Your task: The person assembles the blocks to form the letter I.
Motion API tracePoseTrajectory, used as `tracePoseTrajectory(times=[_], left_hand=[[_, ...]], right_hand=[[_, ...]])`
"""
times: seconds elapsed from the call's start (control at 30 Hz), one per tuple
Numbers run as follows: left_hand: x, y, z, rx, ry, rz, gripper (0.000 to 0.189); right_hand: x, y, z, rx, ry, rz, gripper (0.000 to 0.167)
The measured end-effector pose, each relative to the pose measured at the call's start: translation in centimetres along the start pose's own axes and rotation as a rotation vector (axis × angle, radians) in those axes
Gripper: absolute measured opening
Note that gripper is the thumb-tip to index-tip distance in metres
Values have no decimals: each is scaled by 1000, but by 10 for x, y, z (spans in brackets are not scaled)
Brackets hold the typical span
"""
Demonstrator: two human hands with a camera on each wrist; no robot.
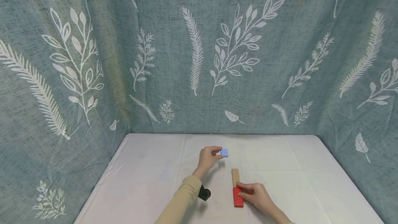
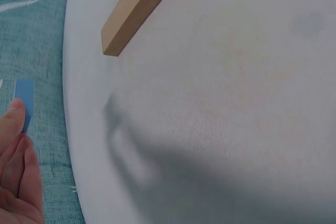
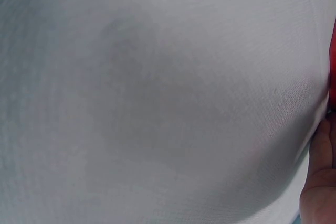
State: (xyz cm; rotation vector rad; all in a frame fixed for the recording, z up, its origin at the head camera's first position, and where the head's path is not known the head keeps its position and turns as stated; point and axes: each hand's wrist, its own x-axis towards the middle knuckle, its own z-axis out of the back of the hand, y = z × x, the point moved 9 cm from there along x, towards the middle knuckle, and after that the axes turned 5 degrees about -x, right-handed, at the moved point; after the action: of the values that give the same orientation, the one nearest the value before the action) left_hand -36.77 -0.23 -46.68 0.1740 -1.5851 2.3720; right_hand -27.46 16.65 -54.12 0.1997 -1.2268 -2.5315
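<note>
My left hand [image 1: 208, 158] pinches a small light-blue block [image 1: 225, 153] between thumb and fingers, raised over the table with a shadow beneath. In the left wrist view the blue block [image 2: 25, 90] stands upright above the thumb tip. To the right, a plain wooden block [image 1: 235, 177] and a red block [image 1: 238, 202] lie end to end in a line. My right hand [image 1: 257, 196] grips the red block from the right, thumb on its side and a fingertip where red meets wood. Only a red sliver [image 3: 333, 72] shows in the right wrist view.
A white cloth covers the table [image 1: 295, 175]. Green curtains [image 1: 174, 65] with white leaf prints close off the back and both sides. A black wrist camera [image 1: 204, 193] sticks out beside the left sleeve.
</note>
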Motion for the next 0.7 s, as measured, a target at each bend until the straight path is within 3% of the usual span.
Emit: tracePoseTrajectory(times=[0.27, 0.7], left_hand=[[2, 3, -8, -24, -1, 14, 28], [9, 1, -15, 16, -11, -6, 28]], right_hand=[[0, 3, -2, 16, 11, 4, 45], [0, 1, 1, 13, 1, 4, 44]])
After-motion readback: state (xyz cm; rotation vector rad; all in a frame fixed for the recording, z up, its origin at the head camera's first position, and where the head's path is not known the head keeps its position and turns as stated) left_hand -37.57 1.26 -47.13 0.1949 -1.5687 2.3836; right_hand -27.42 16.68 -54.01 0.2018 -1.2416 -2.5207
